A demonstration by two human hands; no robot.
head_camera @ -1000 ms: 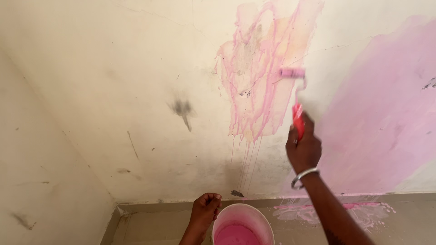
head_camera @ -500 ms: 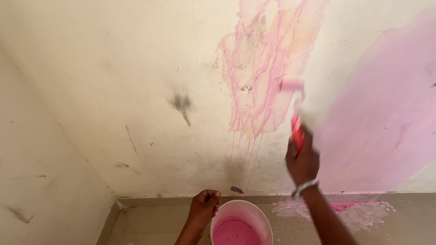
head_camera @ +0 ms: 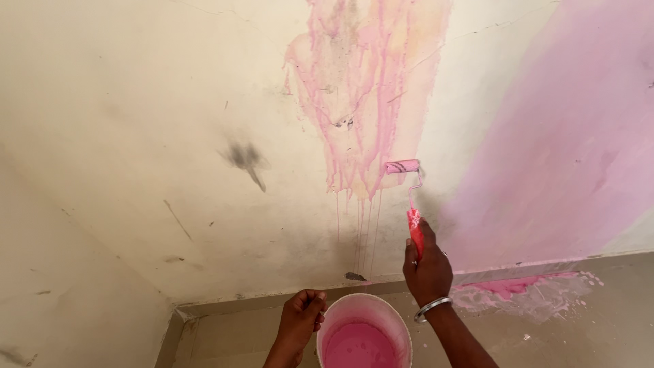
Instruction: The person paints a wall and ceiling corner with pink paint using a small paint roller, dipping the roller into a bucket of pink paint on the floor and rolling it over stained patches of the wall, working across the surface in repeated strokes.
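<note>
No packages, labels, signs or screens stand anywhere near the pale wall [head_camera: 136, 102]; its surface carries only pink paint patches, drips and dark smudges, nothing printed.

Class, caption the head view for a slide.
Right hand rolls pink paint onto a wall with a roller; left hand holds the bucket.

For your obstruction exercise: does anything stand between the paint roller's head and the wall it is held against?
Nothing visible does. The right hand holds the paint roller with its pink head directly on the wall, beside the streaked pink patch.
</note>
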